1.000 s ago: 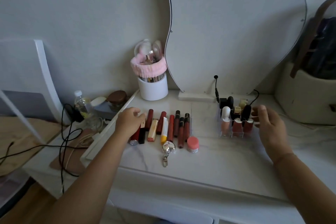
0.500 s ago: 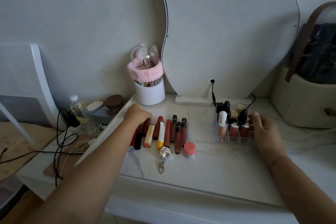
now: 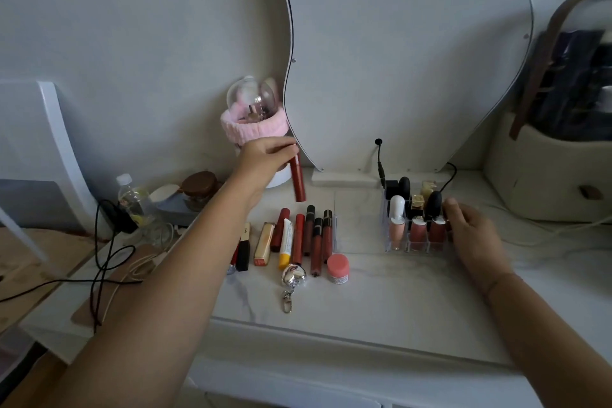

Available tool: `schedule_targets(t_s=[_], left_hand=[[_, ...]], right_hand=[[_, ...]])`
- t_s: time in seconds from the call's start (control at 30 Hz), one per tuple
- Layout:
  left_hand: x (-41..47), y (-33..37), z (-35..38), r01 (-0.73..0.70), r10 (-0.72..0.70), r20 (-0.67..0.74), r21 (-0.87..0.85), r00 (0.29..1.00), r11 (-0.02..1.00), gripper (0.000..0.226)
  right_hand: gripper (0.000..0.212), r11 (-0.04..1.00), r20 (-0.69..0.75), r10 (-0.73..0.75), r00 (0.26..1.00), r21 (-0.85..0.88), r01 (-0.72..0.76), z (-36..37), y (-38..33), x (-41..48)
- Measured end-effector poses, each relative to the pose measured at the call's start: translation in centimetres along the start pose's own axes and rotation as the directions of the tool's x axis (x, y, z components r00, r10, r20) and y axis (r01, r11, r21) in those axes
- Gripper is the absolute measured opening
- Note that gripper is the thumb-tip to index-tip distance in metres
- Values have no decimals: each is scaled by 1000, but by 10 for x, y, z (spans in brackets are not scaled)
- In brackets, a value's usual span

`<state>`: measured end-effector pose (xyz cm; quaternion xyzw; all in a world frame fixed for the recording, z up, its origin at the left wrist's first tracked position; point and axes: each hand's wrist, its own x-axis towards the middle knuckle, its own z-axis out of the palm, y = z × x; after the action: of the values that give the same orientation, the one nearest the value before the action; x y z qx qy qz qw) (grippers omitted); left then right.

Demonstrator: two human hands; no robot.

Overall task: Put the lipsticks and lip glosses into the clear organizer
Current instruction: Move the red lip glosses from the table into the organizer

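Your left hand [image 3: 265,156] has just lifted a red lip gloss [image 3: 298,182] above the row of lipsticks [image 3: 299,238] on the tabletop [image 3: 390,301], grip pinching its top. Your right hand [image 3: 473,235] rests loosely against the clear organizer [image 3: 386,225], its likely destination.

No legible text, brand, number or sign anywhere in the head view. Black lipstick tube [image 3: 244,243] carries a small gold mark near its upper end, possibly a monogram, but too small to read. White-and-yellow tube [image 3: 286,238] has fine dark print running along its white part and pink-lidded jar [image 3: 338,270] has a pale band with specks of print round its base; both are unresolvable, not a single character can be made out.
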<state>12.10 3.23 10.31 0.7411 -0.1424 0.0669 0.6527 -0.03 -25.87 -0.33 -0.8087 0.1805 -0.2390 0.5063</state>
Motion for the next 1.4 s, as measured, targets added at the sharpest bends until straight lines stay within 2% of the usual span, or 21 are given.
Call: schedule_targets(t_s=[0.13,0.37,0.5,0.93,1.4], left_hand=[[-15,3,34,-23,28,99,-59,995,998,22],[-27,-15,64,-61,54,184,32,981,998,22],[-30,-24,70,-91,61,213,135,975,987,24],[-20,-40,69,-118,80,160,241,984,963,21],[-27,-45,65,-131,102,155,191,983,973,27]], right_hand=[[27,1000,15,-8,1000,-4,9,1,1,3],[22,1000,8,-23,1000,8,23,2,1,3],[26,1000,8,-23,1000,5,23,3,1,3],[28,999,-4,-11,1000,38,11,5,4,3],[24,1000,-15,-19,1000,9,19,5,3,1]])
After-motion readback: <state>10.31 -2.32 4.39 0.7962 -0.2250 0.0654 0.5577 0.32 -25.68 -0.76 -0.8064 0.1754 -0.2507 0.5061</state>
